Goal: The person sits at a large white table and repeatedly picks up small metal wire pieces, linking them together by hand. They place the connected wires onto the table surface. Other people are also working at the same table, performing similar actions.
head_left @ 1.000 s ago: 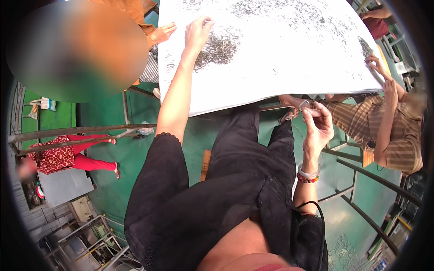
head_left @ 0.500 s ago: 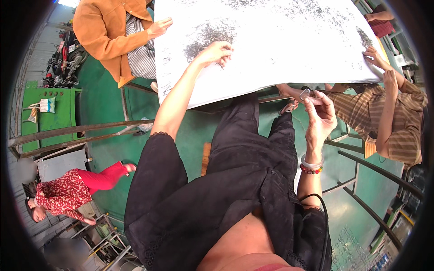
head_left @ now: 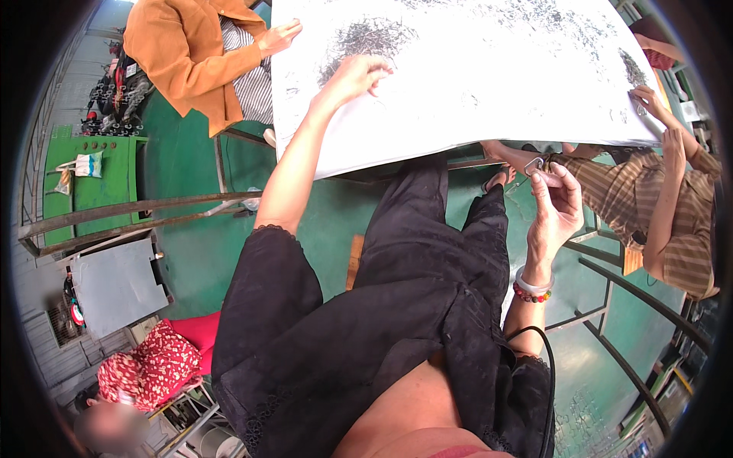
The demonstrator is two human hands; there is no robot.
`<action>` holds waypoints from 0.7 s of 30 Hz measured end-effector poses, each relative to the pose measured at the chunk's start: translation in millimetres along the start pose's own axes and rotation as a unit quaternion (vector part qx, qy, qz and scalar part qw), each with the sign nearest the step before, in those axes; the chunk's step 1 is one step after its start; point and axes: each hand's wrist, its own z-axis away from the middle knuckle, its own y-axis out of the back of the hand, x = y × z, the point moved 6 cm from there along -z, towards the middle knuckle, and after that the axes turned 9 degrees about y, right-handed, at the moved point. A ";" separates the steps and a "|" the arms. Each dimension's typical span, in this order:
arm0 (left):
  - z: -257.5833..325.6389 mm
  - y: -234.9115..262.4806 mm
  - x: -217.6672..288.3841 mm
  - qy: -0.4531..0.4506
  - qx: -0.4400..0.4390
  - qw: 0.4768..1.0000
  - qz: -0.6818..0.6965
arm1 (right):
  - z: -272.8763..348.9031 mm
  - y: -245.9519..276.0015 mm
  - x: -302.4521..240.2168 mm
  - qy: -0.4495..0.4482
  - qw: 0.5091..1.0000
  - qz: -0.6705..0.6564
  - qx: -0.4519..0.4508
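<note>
My right hand (head_left: 556, 210) is raised in front of the table edge, its thumb and fingers pinching a small bent metal wire hook (head_left: 534, 163) that sticks up past the fingertips. Over the white table (head_left: 366, 126), my left hand (head_left: 355, 78) is held with curled fingers pressed together; what they hold, if anything, is too small to make out. Just beyond it lies a dark pile of small wire pieces (head_left: 374, 38). More such pieces (head_left: 538, 23) are spread over the far part of the table.
At the table's left a person in an orange jacket (head_left: 179, 57) rests a hand on its edge. On the right, a person in striped brown clothes (head_left: 630, 187) reaches over the corner. Metal rails (head_left: 145, 206) run at left; another person in red (head_left: 153, 366) is behind at lower left.
My left hand has shifted slightly left over the table. My right hand has come slightly right and down with the wire hook. The person in red has moved lower in the picture.
</note>
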 end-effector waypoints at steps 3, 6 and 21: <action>19.1 -14.0 -8.4 -0.060 0.037 0.990 -0.126 | 2.3 1.2 1.0 -0.002 1.000 -0.008 -0.001; 38.6 -25.6 -18.7 -0.120 0.082 0.965 -0.217 | 2.0 6.2 -2.9 0.003 1.000 0.004 0.002; -7.6 -106.9 90.5 -0.211 0.143 0.965 -0.061 | 2.3 17.0 0.6 0.021 0.999 -0.002 0.027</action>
